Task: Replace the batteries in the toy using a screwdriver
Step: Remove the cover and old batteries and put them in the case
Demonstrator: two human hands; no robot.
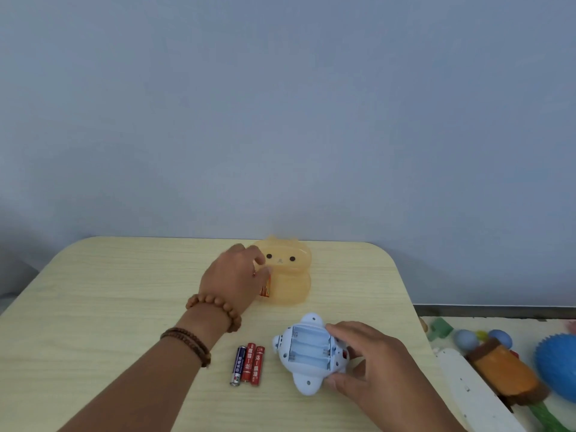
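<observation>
Pale-blue plastic lies nearest: the toy (307, 353) rests belly-up on the bench (93, 291), toward 5 o'clock in the view. Its battery bay is uncovered and shows three empty slots. The right hand (383, 366) grips it from its 3 o'clock side, with the thumb curled against the near edge and the fingers (343, 330) bent over the far rim of the bay.

Just beside the toy, at its 9 o'clock, three loose batteries (247, 364) lie side by side and touching. One is dark blue, on the left, and two are red; all run roughly from 12 to 6.

The left forearm comes in from 7 o'clock, with bead bracelets (215, 310) round the wrist. The left hand (233, 275) is at the toy's 11 o'clock and well apart from it, back upward. Its curled fingers (263, 271) pinch what look like red-and-gold batteries (265, 286) at the left flank of a translucent orange container (290, 275) with a small animal face. Whether they are inside its wall or just outside it I cannot tell.

The container stands at the toy's 12 o'clock, near the bench's far edge. Off the bench at 3 o'clock, blurred, are a blue spiky ball (558, 369) and an orange-and-brown plush (505, 372). A grey-blue wall (280, 120) fills the distance.
</observation>
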